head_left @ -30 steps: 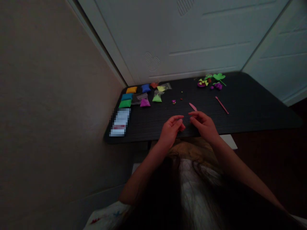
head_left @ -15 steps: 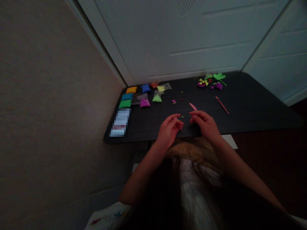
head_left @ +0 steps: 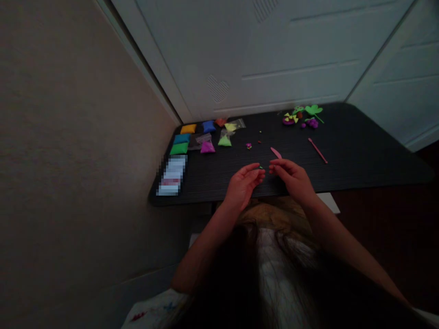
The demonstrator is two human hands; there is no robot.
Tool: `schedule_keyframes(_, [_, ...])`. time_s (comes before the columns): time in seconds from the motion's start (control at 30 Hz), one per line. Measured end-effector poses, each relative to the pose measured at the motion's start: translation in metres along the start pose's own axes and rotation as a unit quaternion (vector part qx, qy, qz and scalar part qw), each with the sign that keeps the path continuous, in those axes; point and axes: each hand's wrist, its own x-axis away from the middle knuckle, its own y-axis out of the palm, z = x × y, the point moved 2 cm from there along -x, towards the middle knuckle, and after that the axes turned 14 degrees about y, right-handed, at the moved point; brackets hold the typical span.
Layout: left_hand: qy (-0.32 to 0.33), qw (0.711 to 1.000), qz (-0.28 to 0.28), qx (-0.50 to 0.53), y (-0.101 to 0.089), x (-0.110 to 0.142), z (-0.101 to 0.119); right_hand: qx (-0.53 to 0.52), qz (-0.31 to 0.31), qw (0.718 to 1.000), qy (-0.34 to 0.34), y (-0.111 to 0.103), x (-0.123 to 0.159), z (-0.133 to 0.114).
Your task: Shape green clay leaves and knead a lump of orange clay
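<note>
Admittedly, our left hand (head_left: 242, 183) and right hand (head_left: 294, 177) are half-curled, any hold impossible to tell, and a stray finger could push the tiny green piece (head_left: 261, 167) between them on the counter (head_left: 206, 176) toward the flat pink tool (head_left: 275, 152).

Tabletop (head_left: 370, 155): black with fine streaked grain
Clay packets (head_left: 207, 147): orange, blue, teal, green, magenta, orange-red, yellow, pale green
Flat knife (head_left: 275, 152): pink
Tiny scrap (head_left: 260, 167): green
Clover (head_left: 313, 109): bright green
Ball cluster (head_left: 312, 123): purple
Door (head_left: 206, 45): pale blue-grey, striped heart (head_left: 217, 88)
</note>
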Motion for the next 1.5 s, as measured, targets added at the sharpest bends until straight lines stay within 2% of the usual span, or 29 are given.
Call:
schedule_keyframes(0.23, [0.009, 1.0, 0.01, -0.01, 0.0, 0.0, -0.001, 0.016, 0.014, 1.0, 0.007, -0.001, 0.001, -0.002])
schedule_keyframes(0.37, [0.025, 1.0, -0.004, -0.005, 0.001, 0.0, 0.0, -0.007, 0.008, 1.0, 0.007, 0.0, -0.001, 0.002])
schedule_keyframes(0.53, [0.025, 1.0, -0.013, -0.007, 0.0, -0.001, 0.0, 0.013, 0.008, 1.0, 0.021, 0.0, 0.0, 0.0])
schedule_keyframes(0.77, [0.012, 0.998, 0.021, 0.055, -0.002, -0.002, -0.003, 0.024, 0.005, 1.0, 0.015, 0.001, 0.003, -0.007])
schedule_keyframes(0.97, [0.021, 1.0, -0.012, 0.005, 0.0, -0.002, -0.001, -0.003, -0.009, 1.0, 0.002, 0.003, 0.001, -0.002])
schedule_keyframes(1.1, [0.017, 1.0, -0.012, 0.004, -0.001, -0.002, -0.001, 0.035, 0.004, 0.999, -0.007, 0.0, 0.002, -0.006])
schedule_keyframes(1.23, [0.002, 0.999, 0.013, 0.031, -0.002, -0.002, -0.002, 0.078, 0.013, 0.997, -0.004, -0.001, 0.004, -0.009])
schedule_keyframes(1.33, [0.003, 0.999, 0.019, 0.044, -0.003, -0.002, -0.001, 0.047, 0.004, 0.999, 0.007, -0.001, 0.004, -0.007])
schedule_keyframes(1.5, [0.019, 1.0, -0.006, 0.017, -0.001, -0.001, -0.001, -0.036, 0.002, 0.999, 0.011, 0.002, 0.003, -0.003])
